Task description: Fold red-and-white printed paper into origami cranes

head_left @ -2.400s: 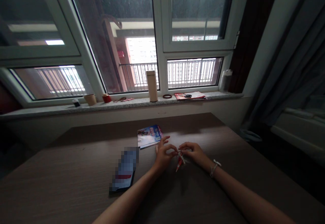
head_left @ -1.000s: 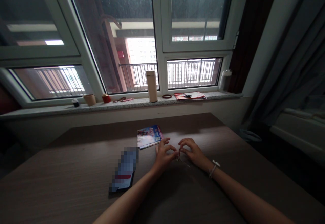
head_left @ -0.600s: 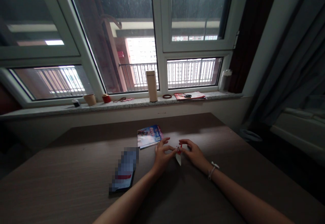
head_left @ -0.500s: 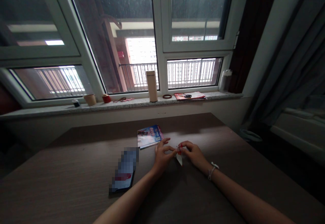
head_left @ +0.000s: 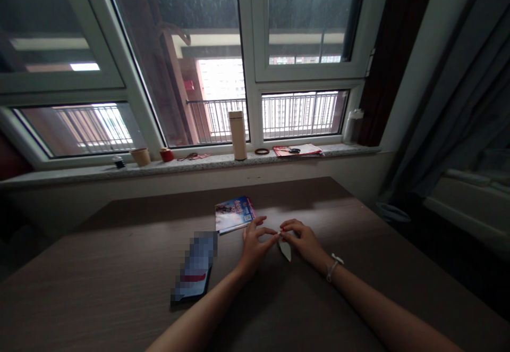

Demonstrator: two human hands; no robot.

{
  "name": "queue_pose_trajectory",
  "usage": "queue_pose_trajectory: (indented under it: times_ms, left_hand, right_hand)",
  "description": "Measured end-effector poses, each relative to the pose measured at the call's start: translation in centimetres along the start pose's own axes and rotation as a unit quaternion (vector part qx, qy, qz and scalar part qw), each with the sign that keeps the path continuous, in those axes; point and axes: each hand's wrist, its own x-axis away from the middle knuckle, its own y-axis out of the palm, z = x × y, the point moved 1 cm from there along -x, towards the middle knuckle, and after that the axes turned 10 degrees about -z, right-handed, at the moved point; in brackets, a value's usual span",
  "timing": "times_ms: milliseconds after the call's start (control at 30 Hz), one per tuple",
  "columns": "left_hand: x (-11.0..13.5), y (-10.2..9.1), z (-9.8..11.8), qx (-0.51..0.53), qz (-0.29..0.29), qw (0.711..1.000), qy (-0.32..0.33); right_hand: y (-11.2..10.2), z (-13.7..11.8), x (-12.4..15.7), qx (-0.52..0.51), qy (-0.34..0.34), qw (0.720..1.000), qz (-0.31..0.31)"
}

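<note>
Between my two hands is a small piece of folded paper [head_left: 285,251], white below with some red near the fingers. My left hand [head_left: 255,244] pinches its upper left side between thumb and index finger, the other fingers spread. My right hand [head_left: 303,241] closes thumb and fingertips on the upper right side, covering most of the red part. A white bracelet [head_left: 333,267] circles the right wrist. Left of my left hand lies a phone [head_left: 199,272], its screen mostly pixelated. Just beyond that hand is a colourful printed booklet [head_left: 234,215].
The dark wooden table [head_left: 119,245] meets a wall under a stone windowsill [head_left: 191,166]. Along the sill stand a beige flask [head_left: 238,135], a paper cup [head_left: 141,156], a red spool [head_left: 166,154], a brown ring [head_left: 262,151], red papers [head_left: 311,151] with scissors [head_left: 294,151], and a clear bottle [head_left: 354,127].
The white part of the paper has swung slightly right and shows broader, while less red is visible. My fingers have shifted a little; both hands keep their pinch.
</note>
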Motion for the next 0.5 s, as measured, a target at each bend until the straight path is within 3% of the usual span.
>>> queue_pose_trajectory:
  times_ms: [500]
  left_hand:
    - [0.12,0.00,0.40,-0.036,0.018,0.999,0.024]
  right_hand:
    - [0.30,-0.38,0.22,0.030,-0.022,0.999,-0.005]
